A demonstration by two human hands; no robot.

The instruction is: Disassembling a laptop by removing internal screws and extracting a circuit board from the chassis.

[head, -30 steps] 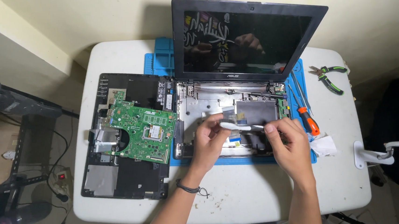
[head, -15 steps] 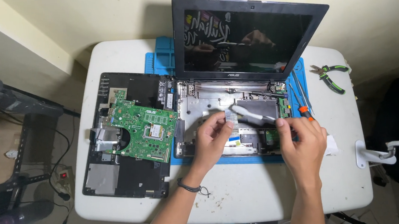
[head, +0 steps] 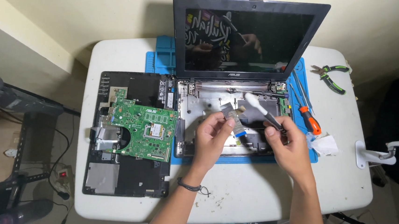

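Brush (head: pixel 259 108) now raised in right hand (head: pixel 290 147), bristles up-left; left hand (head: pixel 211 139) pinching ribbon cable (head: pixel 234 119).

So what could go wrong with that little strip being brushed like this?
The left hand pinches the thin ribbon cable near one end, so it might crease. The brush in the right hand could flick dust into the open laptop base. The bare green circuit board lies unprotected alongside.
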